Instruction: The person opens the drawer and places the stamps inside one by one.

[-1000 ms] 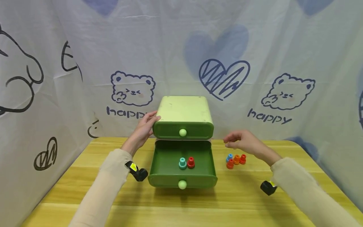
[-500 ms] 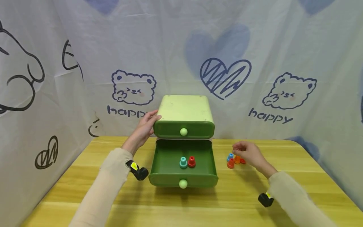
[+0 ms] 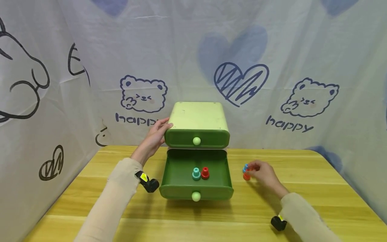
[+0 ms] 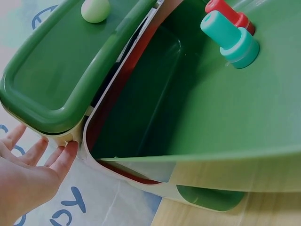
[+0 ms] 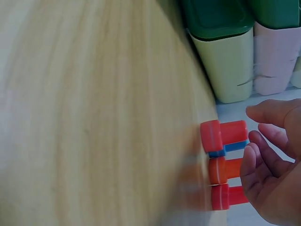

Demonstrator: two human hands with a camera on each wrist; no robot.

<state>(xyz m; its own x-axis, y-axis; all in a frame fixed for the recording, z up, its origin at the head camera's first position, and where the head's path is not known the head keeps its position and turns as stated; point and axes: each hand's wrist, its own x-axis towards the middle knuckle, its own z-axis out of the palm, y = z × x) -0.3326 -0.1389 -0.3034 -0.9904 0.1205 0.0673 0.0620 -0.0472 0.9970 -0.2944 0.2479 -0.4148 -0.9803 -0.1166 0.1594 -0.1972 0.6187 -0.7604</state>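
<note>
A two-drawer cabinet (image 3: 198, 116) with a pale green top stands mid-table, its lower drawer (image 3: 181, 192) pulled out. Inside that drawer are a teal stepped peg (image 4: 235, 44) and a red peg (image 3: 205, 173), both upright. My left hand (image 3: 153, 136) rests against the cabinet's upper left side, fingertips touching it. Right of the cabinet, my right hand (image 3: 265, 174) hovers over a cluster of pegs, thumb and fingers apart around nothing. The right wrist view has the nearest red peg (image 5: 225, 134), a blue peg (image 5: 236, 146), an orange peg (image 5: 218, 170) and another red peg (image 5: 221, 197).
The closed upper drawer (image 3: 178, 138) has a round pale knob (image 3: 197, 141). Behind the wooden table (image 3: 145, 222) hangs a printed cloth (image 3: 193, 50). A black wrist camera (image 3: 278, 223) is strapped to the right arm, another wrist camera (image 3: 150, 185) to the left.
My right hand has come down and forward onto the peg cluster, now covering some pegs in the head view. My left hand keeps its place on the cabinet; the drawer has not moved.
</note>
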